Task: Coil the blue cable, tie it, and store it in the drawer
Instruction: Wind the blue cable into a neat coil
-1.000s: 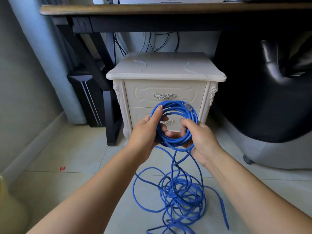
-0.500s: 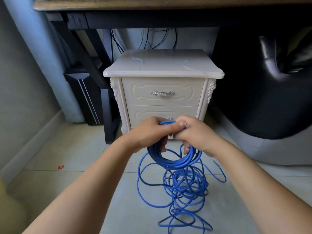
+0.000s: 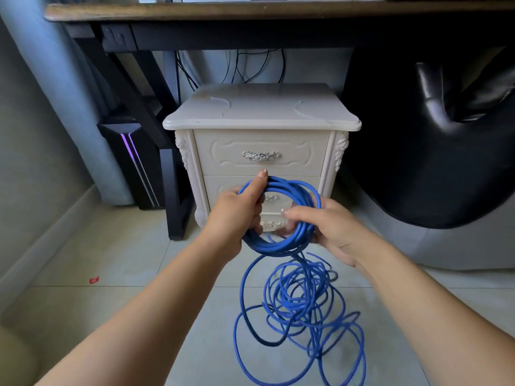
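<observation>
A blue cable (image 3: 295,190) is partly wound into a coil of several loops that I hold upright in front of the cream nightstand (image 3: 259,112). My left hand (image 3: 237,210) grips the coil's left side, thumb up along the loops. My right hand (image 3: 317,221) pinches the coil's lower right side. The rest of the cable lies in a loose tangle (image 3: 301,307) on the tiled floor below my hands. The nightstand has two drawers; the top drawer (image 3: 223,154) with its silver handle (image 3: 261,156) is closed, and the lower drawer is partly hidden behind the coil.
A dark wooden desk (image 3: 250,12) spans above the nightstand, with black wires hanging behind. A black computer tower (image 3: 133,162) stands at the left beside the desk leg. A black leather chair (image 3: 434,135) fills the right side. A small red scrap (image 3: 94,280) lies on the floor.
The coil went from upright to lowered under both hands, and is now raised upright again. My left hand grips its left side and my right hand its lower right. The floor tangle shifted.
</observation>
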The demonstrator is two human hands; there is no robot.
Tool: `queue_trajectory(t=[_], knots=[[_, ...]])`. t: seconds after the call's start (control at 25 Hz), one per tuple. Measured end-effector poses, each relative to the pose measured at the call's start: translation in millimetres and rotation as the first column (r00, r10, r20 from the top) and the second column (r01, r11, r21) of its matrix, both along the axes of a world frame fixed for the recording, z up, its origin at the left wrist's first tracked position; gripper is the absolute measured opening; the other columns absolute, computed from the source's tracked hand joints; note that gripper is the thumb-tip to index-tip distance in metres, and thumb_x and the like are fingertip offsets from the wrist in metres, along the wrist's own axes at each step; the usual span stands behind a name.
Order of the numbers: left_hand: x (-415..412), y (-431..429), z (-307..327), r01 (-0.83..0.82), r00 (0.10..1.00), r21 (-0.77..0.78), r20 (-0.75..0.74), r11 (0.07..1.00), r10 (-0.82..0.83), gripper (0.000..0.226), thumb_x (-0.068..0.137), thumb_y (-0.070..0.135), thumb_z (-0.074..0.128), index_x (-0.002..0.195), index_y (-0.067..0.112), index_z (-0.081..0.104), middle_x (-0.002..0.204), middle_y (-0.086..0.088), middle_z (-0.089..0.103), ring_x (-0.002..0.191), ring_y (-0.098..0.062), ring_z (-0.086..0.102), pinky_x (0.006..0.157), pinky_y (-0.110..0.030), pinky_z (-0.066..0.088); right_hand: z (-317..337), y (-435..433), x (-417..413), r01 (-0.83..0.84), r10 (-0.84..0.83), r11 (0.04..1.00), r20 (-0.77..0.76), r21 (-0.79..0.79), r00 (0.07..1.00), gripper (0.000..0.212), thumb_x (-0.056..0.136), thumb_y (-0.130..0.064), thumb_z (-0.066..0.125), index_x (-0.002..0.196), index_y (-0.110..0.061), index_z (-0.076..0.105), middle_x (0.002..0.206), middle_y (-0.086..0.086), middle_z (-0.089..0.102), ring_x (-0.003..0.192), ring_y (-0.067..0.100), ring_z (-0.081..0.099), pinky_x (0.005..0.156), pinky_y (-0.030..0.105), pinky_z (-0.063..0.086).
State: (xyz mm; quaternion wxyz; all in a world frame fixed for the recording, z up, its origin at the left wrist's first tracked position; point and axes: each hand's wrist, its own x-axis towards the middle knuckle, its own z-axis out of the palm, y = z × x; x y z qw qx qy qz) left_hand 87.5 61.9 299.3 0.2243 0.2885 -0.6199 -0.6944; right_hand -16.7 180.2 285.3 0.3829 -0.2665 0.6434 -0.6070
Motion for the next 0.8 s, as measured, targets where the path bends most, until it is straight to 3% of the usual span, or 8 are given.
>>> queue_trajectory(t=[0.16, 0.2, 0.28, 0.4, 0.48, 0.56, 0.68, 0.8], knots=[[-1.9, 7.2, 4.9, 0.089, 0.995, 0.113, -0.062, 0.99, -0.082, 0.062, 0.093, 0.066, 0.037, 0.082, 0.011, 0.064, 0.061, 0.001, 0.057, 0.056, -0.016, 0.054, 0.061, -0.03, 0.047, -1.8, -9.1, 2.0, 0.335, -0.291, 0.921, 0.221, -0.198, 0.931, 0.026, 0.09, -0.003, 0.059, 0.068, -0.015, 0.053, 0.041, -0.002, 0.034, 0.035, 0.012, 0.038, 0.047, 0.028, 0.044], [-0.6, 3.7, 3.9, 0.111, 0.993, 0.132, -0.043, 0.985, -0.106, 0.069, 0.093, 0.068, 0.031, 0.09, 0.01, 0.069, 0.073, -0.001, 0.067, 0.068, -0.016, 0.062, 0.072, -0.033, 0.051, -0.1, -9.1, -1.5, 0.362, -0.291, 0.908, 0.301, -0.213, 0.908, 0.031, 0.092, -0.003, 0.057, 0.064, -0.015, 0.049, 0.039, -0.004, 0.029, 0.033, 0.01, 0.031, 0.045, 0.026, 0.037], [1.8, -2.4, -5.5, 0.09, 0.988, -0.006, 0.13, 0.996, -0.089, 0.059, 0.098, 0.059, 0.033, 0.099, 0.012, 0.07, 0.094, -0.008, 0.073, 0.083, -0.016, 0.066, 0.088, -0.039, 0.052, 4.2, -7.1, -8.4, 0.407, -0.29, 0.887, 0.42, -0.22, 0.86, 0.038, 0.094, -0.006, 0.055, 0.06, -0.017, 0.044, 0.039, -0.006, 0.027, 0.034, 0.009, 0.025, 0.044, 0.024, 0.027], [6.0, -0.6, -19.2, 0.181, 0.904, -0.168, 0.415, 0.969, -0.097, 0.051, 0.092, 0.058, 0.044, 0.103, 0.012, 0.062, 0.101, -0.008, 0.068, 0.092, -0.021, 0.065, 0.092, -0.04, 0.052, 4.4, -3.3, -17.7, 0.46, -0.306, 0.865, 0.516, -0.2, 0.8, 0.039, 0.093, -0.006, 0.056, 0.057, -0.019, 0.046, 0.043, -0.006, 0.031, 0.039, 0.011, 0.031, 0.046, 0.022, 0.035], [6.8, 1.8, -20.1, 0.248, 0.88, -0.284, 0.466, 0.926, -0.092, 0.054, 0.084, 0.063, 0.048, 0.105, 0.016, 0.061, 0.102, -0.002, 0.066, 0.1, -0.022, 0.063, 0.094, -0.04, 0.051, 3.5, -1.6, -20.2, 0.497, -0.336, 0.846, 0.53, -0.194, 0.779, 0.039, 0.091, -0.005, 0.058, 0.056, -0.02, 0.046, 0.045, -0.005, 0.033, 0.044, 0.014, 0.033, 0.057, 0.029, 0.037], [7.9, 4.5, -16.2, 0.338, 0.846, -0.419, 0.527, 0.843, -0.078, 0.041, 0.089, 0.052, 0.054, 0.11, 0.017, 0.062, 0.108, -0.001, 0.066, 0.102, -0.021, 0.061, 0.091, -0.034, 0.048, 4.1, -1.5, -20.5, 0.532, -0.367, 0.825, 0.537, -0.189, 0.76, 0.045, 0.091, -0.004, 0.057, 0.05, -0.019, 0.044, 0.044, -0.006, 0.033, 0.041, 0.012, 0.034, 0.057, 0.029, 0.039], [4.2, 9.2, -27.5, 0.547, 0.708, -0.378, 0.685, 0.747, -0.171, 0.034, 0.092, 0.042, 0.058, 0.111, 0.014, 0.063, 0.11, -0.001, 0.064, 0.103, -0.018, 0.058, 0.086, -0.027, 0.042, 4.6, -2.9, -19.7, 0.544, -0.357, 0.816, 0.569, -0.195, 0.741, 0.036, 0.092, -0.007, 0.058, 0.06, -0.018, 0.045, 0.054, -0.004, 0.036, 0.049, 0.015, 0.04, 0.056, 0.029, 0.047], [-0.6, 15.0, -56.0, 0.678, 0.544, -0.298, 0.818, 0.672, -0.187, 0.052, 0.089, 0.054, 0.06, 0.123, 0.015, 0.059, 0.119, -0.002, 0.062, 0.106, -0.021, 0.057, 0.091, -0.03, 0.043, 10.6, -2.0, -19.4, 0.535, -0.301, 0.814, 0.624, -0.225, 0.721, 0.03, 0.091, -0.009, 0.06, 0.067, -0.02, 0.045, 0.066, 0.0, 0.04, 0.06, 0.019, 0.047, 0.067, 0.036, 0.051]])
